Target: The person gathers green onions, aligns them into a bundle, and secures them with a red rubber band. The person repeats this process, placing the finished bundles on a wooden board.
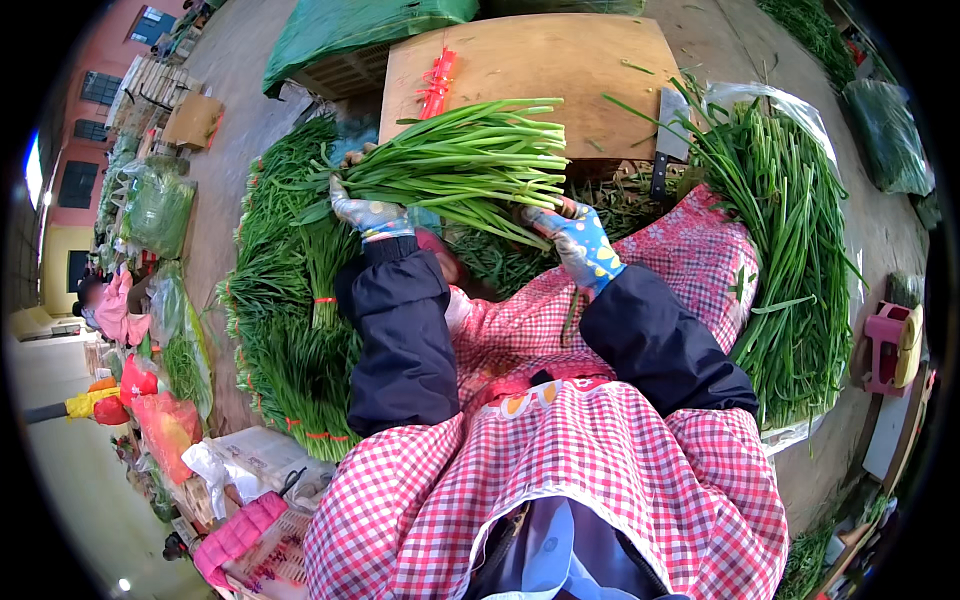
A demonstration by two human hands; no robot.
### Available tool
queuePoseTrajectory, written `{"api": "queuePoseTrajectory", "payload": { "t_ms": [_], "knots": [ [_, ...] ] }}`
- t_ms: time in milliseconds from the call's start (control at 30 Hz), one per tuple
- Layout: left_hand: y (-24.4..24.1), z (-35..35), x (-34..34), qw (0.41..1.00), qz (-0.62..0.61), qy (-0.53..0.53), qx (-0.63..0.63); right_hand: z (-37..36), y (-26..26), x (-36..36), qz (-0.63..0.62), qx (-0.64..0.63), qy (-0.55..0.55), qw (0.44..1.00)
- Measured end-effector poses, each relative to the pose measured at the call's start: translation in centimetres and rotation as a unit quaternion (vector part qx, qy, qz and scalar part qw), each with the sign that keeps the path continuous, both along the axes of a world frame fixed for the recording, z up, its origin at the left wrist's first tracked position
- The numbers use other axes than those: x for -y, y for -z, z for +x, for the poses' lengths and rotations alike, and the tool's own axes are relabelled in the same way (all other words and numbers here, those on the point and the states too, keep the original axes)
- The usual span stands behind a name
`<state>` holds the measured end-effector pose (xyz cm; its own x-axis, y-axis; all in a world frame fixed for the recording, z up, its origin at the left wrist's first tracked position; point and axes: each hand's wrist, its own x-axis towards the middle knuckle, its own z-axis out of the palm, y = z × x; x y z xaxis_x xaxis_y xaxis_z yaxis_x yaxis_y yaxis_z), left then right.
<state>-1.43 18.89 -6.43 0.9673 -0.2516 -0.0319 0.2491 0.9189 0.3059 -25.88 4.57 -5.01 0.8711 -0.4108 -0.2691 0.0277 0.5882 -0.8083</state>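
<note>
A bunch of long green leafy stalks [465, 154] lies level between my gloved hands, cut ends to the right. My left hand [367, 210] grips its leafy end. My right hand [577, 240] is at the lower cut ends, thumb and fingers against the stalks. Behind the bunch is a wooden board [525, 67], with a bundle of red ties [437, 84] on it. A cleaver [671, 131] rests at the board's right edge. Loose stalks [795, 262] are heaped at the right; bunches tied in red [292, 300] are stacked at the left.
A green plastic cover [352, 37] lies over a crate at the top left. Trimmed leaves [499, 262] litter the ground below the bunch. A pink stool [889, 349] stands at the far right. A person in pink [124, 307] is at the far left, near plastic-wrapped greens [157, 214].
</note>
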Motion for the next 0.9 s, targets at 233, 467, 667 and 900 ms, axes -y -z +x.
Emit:
{"api": "queuePoseTrajectory", "payload": {
  "t_ms": [233,467,667,900],
  "knots": [
    [-0.9,1.6,-2.1,0.999,0.021,-0.027,-0.018,-5.9,1.4,4.4,-0.269,0.026,-0.386,0.882],
    [-2.6,-0.1,-1.1,0.999,0.013,-0.005,0.043,-2.8,0.0,3.6,-0.117,0.010,-0.144,0.983],
    [-4.5,-2.4,0.3,0.996,0.054,-0.019,0.068,2.1,-0.9,0.6,-0.029,0.055,-0.025,0.998],
    [-2.8,-1.5,-0.6,0.994,0.051,-0.067,-0.074,2.9,-0.4,-2.1,0.040,0.071,0.091,0.993]
  ]
}}
